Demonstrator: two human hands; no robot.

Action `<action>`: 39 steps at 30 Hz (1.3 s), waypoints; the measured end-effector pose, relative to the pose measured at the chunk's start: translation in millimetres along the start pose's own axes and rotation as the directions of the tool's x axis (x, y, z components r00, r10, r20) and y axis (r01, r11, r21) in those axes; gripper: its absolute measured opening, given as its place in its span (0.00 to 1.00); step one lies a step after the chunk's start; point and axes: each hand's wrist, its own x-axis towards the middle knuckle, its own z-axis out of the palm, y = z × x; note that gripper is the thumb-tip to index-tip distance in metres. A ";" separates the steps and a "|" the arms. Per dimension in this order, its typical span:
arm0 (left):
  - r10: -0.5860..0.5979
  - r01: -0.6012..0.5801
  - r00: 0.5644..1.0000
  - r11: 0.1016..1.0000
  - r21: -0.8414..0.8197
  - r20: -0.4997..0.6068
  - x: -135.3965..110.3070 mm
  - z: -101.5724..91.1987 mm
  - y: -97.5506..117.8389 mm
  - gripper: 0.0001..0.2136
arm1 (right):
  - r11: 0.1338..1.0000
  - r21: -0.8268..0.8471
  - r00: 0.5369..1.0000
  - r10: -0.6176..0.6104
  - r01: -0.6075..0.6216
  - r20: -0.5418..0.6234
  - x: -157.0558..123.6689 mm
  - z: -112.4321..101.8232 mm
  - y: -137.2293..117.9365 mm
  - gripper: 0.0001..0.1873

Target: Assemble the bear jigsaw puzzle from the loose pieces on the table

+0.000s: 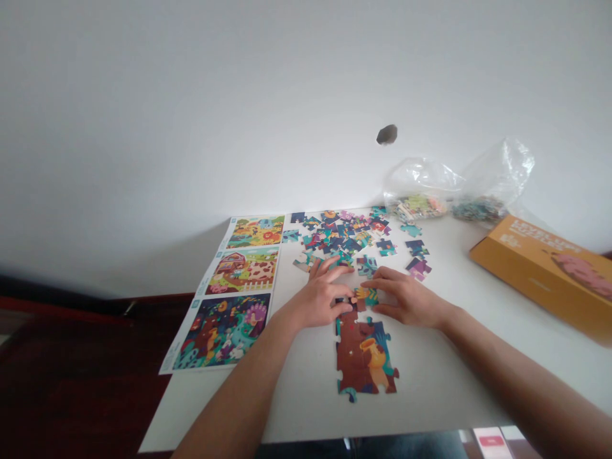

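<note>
Both my hands rest on a white table (pixel 296 395) at the top of a joined patch of puzzle pieces (pixel 363 357) showing a brown animal with a yellow pot. My left hand (pixel 322 296) lies with fingers partly spread, its thumb and forefinger pressing a small dark piece (pixel 348 301) against the patch's top edge. My right hand (pixel 406 298) pinches a yellow and teal puzzle piece (pixel 367 294) beside that spot. A heap of loose puzzle pieces (pixel 349 234) lies just beyond my fingers.
A sheet with three picture guides (pixel 234 293) lies at the left. Two clear plastic bags (pixel 421 191) (pixel 492 185) holding more pieces stand at the back right. An orange puzzle box (pixel 549 268) sits at the right. A white wall with a dark hole (pixel 387 134) rises behind.
</note>
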 end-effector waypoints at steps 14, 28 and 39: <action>-0.004 0.004 1.000 1.000 0.011 0.014 -0.3 -0.4 -0.2 0.04 | 1.000 -0.006 1.000 0.011 -0.011 0.016 1.0 -1.7 -2.4 0.21; 0.006 -0.006 1.000 1.000 0.013 -0.009 -0.9 1.8 -1.8 0.04 | 1.000 -0.008 1.000 0.008 -0.007 0.027 1.4 -3.0 -4.9 0.20; 0.000 0.000 1.000 1.000 0.021 -0.002 -0.9 0.4 -1.5 0.07 | 0.979 -0.008 0.971 0.199 -0.202 -0.136 0.2 -10.7 5.2 0.08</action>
